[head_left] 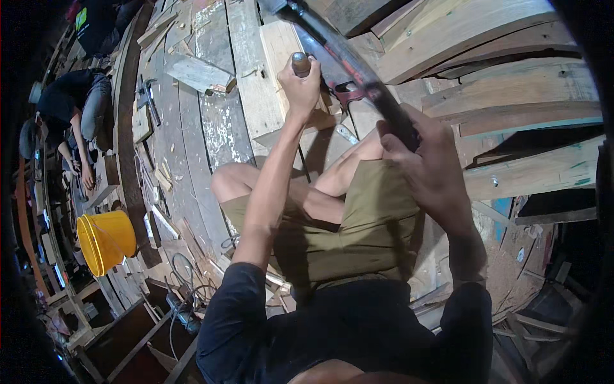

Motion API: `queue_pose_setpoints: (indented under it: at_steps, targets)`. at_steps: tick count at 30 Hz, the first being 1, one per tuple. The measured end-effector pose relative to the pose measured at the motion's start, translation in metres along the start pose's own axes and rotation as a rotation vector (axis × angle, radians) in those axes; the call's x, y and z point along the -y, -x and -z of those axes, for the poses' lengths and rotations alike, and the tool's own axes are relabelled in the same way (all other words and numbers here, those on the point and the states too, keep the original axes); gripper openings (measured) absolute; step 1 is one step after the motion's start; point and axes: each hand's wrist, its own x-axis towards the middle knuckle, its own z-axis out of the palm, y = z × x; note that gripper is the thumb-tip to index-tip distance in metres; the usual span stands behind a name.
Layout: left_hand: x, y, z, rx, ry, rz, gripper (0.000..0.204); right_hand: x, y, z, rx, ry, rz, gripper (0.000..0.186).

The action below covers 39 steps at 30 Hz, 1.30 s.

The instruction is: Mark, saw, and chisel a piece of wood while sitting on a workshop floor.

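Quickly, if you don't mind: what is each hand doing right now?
Left hand: closed around a wooden tool handle.
Right hand: closed around the dark handle of a long tool.

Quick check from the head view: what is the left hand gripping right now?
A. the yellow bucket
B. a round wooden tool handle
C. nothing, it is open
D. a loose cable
B: the left hand is closed around a round wooden handle held upright over the pale board.
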Motion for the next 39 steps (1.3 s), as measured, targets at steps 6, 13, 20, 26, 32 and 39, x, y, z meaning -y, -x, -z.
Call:
queue_pose_setpoints:
  at_steps: [6, 13, 20, 26, 32, 39]
  targets:
    - [-0.002, -0.001, 0.004, -0.002, -0.058, -0.079, 0.009, -0.059, -0.01, -0.011, -0.131, 0.412, 0.512, 0.021]
    - [-0.012, -0.001, 0.003, -0.038, -0.073, -0.034, 0.018, -0.007, -0.003, -0.002, -0.045, 0.035, 0.137, 0.031]
    - [-0.015, 0.004, -0.01, -0.025, -0.004, -0.008, 0.013, -0.057, -0.022, 0.009, -0.123, 0.379, 0.241, 0.021]
    - [-0.017, 0.006, 0.001, -0.017, -0.098, 0.022, 0.013, 0.007, -0.016, 0.03, -0.046, 0.158, 0.185, 0.022]
    - [-0.021, 0.008, -0.004, -0.033, -0.108, 0.017, 0.019, -0.032, -0.024, 0.019, -0.151, 0.256, 0.431, 0.022]
    - [-0.02, 0.009, 0.0, 0.004, -0.059, 0.039, 0.018, -0.042, -0.016, 0.038, -0.017, 0.281, 0.097, 0.027]
